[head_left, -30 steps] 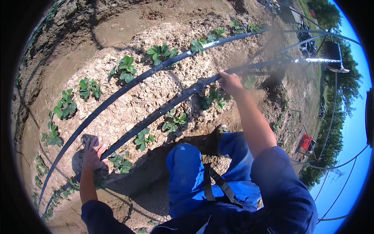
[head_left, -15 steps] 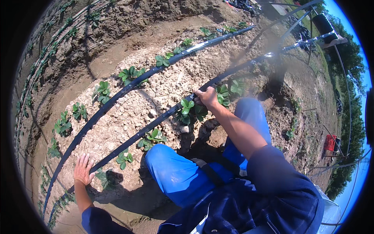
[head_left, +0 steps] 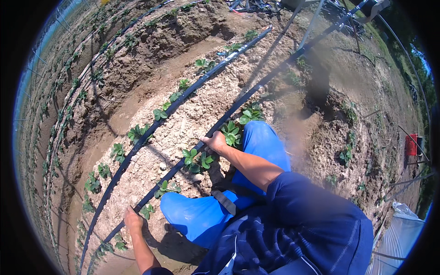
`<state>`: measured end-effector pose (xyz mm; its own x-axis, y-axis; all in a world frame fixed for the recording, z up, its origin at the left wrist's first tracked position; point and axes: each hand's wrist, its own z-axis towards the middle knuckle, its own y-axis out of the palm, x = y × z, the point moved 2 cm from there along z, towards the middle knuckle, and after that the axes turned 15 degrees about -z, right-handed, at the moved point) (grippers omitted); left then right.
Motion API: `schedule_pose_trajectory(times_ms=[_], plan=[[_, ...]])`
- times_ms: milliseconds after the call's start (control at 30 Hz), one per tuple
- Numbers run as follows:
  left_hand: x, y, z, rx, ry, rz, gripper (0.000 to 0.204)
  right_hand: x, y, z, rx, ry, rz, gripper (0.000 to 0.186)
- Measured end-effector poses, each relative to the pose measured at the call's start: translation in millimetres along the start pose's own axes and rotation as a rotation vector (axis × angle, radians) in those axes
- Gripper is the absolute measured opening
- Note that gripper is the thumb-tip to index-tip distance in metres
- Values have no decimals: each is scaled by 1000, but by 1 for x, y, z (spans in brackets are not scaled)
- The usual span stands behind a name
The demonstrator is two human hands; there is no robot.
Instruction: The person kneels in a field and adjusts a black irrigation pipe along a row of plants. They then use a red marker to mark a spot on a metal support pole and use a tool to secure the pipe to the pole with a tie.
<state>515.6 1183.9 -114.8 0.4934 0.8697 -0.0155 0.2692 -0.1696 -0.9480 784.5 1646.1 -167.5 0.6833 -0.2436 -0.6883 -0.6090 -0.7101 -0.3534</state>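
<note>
Tubing (head_left: 174, 170), dark and narrow, slants from the upper right of the frame to the lower left, over pale, crumbly soil (head_left: 192, 120). Near the centre, my right hand (head_left: 215, 142) is curled around it, fingers gripping. My left hand (head_left: 133, 221), lower left of centre, meets the same length, though I can't tell whether those fingers are closed on it. Just below my right hand grows a leafy plant (head_left: 199, 162). A second dark tube (head_left: 134, 151) runs alongside, further left. My blue trousers (head_left: 197, 215) fill the lower middle; a red crate (head_left: 413, 145) sits at the far right.
</note>
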Motion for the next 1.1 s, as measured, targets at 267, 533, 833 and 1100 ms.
schedule_pose_trajectory(times_ms=[267, 533, 833, 1100], plan=[[327, -39, -1, 42, 669, -578, 35, 6, -3, 6, -105, 108, 248, 21], [428, 9, 16, 92, 926, -472, 47, -3, -58, 9, -186, 157, 641, 16], [430, 18, 12, 28, 782, -525, 46, -3, -236, 59, 108, -67, 574, 20], [447, 19, 13, 15, 802, -519, 51, 34, -365, 134, 523, -118, 277, 37]])
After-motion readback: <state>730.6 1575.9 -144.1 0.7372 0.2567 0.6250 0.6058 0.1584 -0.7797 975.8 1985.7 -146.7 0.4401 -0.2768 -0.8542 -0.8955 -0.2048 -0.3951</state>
